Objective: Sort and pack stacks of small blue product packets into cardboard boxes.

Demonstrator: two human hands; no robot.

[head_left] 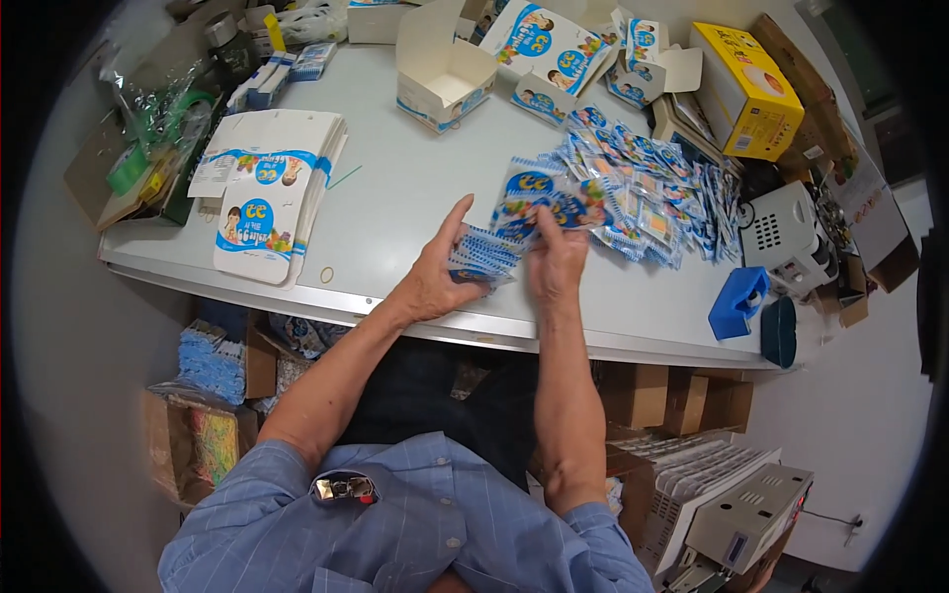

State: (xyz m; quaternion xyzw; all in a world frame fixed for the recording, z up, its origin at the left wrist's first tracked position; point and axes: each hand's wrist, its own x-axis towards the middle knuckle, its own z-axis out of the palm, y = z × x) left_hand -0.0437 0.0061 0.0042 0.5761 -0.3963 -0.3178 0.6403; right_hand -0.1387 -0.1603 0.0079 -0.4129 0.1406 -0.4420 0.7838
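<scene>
Grasping a stack (484,253) of printed packets in the left hand (432,280), cupped between thumb and fingers, crimped edges layered; probably gripped that way to keep it square. Pinching loose packets (527,193) in the right hand (559,262), thumb on top, fanned out just beyond the stack; likely spread for easy separating. Holding both over the near part of the table (395,183), presumably for short reach.

Right beside the loose packets: the pile (657,193), heaped in easy range of the right hand. Farther back: open box (445,104), mouth up, apparently for access. Off to the left: flat cartons (259,212), stacked, likely parked clear of the hands; rubber band (326,275) near them. Far right: yellow box (751,89), blue holder (736,301) by the table edge. Under the table, right: machine (756,519), purpose unclear.

Can't count packets in either grip; too much overlap. Can't tell whether stack and loose packets touch. Left fingers partly hidden behind the stack. Pile's lower layers buried. Outer rim lost to black vignette.
</scene>
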